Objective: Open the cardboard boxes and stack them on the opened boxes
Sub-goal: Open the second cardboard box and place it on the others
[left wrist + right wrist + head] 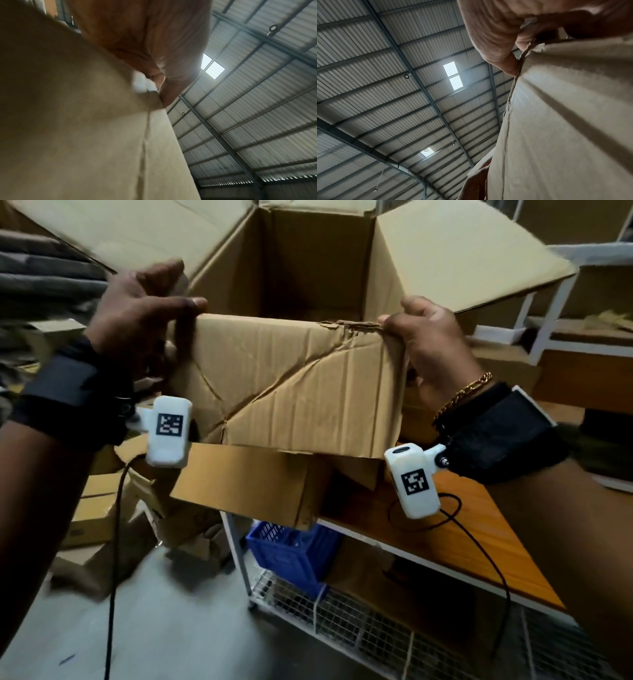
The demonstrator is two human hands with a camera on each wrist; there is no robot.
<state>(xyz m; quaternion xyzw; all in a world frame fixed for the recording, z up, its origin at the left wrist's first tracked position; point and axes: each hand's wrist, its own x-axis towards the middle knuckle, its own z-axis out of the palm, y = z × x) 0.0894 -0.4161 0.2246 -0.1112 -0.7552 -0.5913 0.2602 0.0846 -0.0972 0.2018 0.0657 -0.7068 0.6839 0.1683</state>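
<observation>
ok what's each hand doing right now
left hand: grips the cardboard box at its near top left corner
right hand: grips the box's near top right corner

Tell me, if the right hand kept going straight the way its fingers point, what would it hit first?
The right hand grips the cardboard box at its near top corner, fingers pointing into the opening. Going on, it would likely meet the box's inner side wall first, though depth is hard to judge.

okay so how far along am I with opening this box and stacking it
Done: the cardboard box is open, its top flaps spread outward and the inside looks empty. In hand: your left hand and right hand grip the two near top corners, holding it above the table. Left: setting it down on the opened boxes; the flattened cardboard beneath may be that pile. More boxes lie on the floor.
</observation>
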